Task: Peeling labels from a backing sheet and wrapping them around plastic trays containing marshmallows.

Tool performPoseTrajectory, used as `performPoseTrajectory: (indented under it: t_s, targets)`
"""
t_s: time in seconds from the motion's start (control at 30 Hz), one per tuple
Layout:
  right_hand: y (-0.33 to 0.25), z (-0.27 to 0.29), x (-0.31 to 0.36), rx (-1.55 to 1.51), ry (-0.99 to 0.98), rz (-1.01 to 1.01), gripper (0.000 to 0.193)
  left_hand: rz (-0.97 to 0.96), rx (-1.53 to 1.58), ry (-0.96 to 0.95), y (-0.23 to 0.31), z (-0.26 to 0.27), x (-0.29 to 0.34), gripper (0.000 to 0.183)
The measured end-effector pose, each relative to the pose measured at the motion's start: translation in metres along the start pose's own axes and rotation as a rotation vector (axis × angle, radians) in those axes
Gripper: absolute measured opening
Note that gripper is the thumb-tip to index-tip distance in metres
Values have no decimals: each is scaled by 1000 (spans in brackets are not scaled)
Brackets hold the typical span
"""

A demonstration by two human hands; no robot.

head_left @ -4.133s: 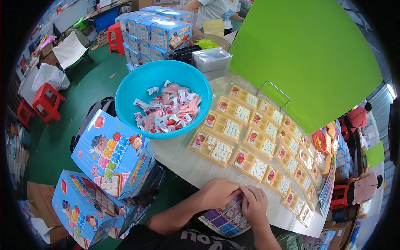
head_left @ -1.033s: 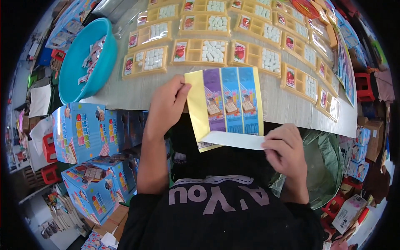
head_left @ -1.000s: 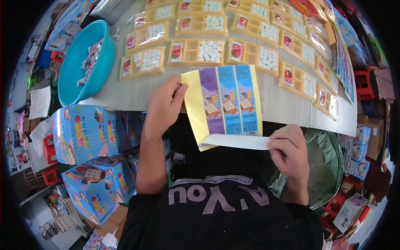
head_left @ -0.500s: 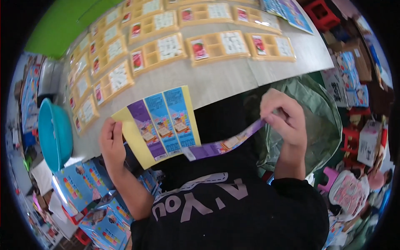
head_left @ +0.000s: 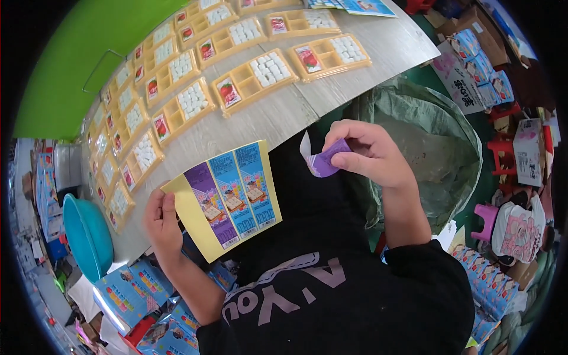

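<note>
A: Largest first?

B: Pale grey table (head_left: pixel 260 125), rows of cream trays (head_left: pixel 255 81) on it, each with white pieces and a red-and-white packet.

A: Next down?

B: Label sheet (head_left: pixel 241 204). Yellow backing, roughly rectangular, tilted so its top edge climbs to the right. Sits in front of the dark shirt, by the near table edge; whether it touches the table, cannot tell. Broad bare yellow band on its left, then one purple label (head_left: pixel 213 204) and two blue ones, all with small pictures.

A: Hands?

B: Right hand (head_left: pixel 370 155) raised before the green bag (head_left: pixel 423 157), forearm coming up from below, thumb and forefinger pinched, other fingers curled. Left hand (head_left: pixel 161 218) lower, gripping the sheet's left edge near its upper corner, thumb on the printed face.

A: Smallest?

B: Purple strip (head_left: pixel 323 163), narrow, held in the right hand's pinch. Curls upward at its free end, showing whitish underside. Clear of the sheet, up and to its right.
</note>
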State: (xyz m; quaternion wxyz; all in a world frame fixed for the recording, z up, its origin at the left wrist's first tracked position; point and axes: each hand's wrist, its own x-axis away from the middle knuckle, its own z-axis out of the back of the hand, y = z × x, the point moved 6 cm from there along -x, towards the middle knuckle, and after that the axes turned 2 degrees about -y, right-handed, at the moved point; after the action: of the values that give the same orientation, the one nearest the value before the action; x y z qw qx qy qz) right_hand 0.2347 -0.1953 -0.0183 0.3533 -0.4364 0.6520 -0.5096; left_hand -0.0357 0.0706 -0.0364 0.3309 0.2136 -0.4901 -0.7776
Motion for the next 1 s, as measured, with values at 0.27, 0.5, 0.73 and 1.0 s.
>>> performPoseTrajectory:
  t_s: [0.27,0.5,0.73,1.0]
  targets:
    - [-43,-6,22,440,-330,352,6,-67,10,-32,17,-20,-8,20]
    - [-64,-19,36,510,-467,410,9,-86,-16,-84,43,-38,-17,19]
    - [-65,-11,17,989,-58,428,15,-245,-78,-319,107,-88,-45,15]
    - [-56,30,-11,799,-92,245,13,-312,-32,-414,150,-145,-74,27]
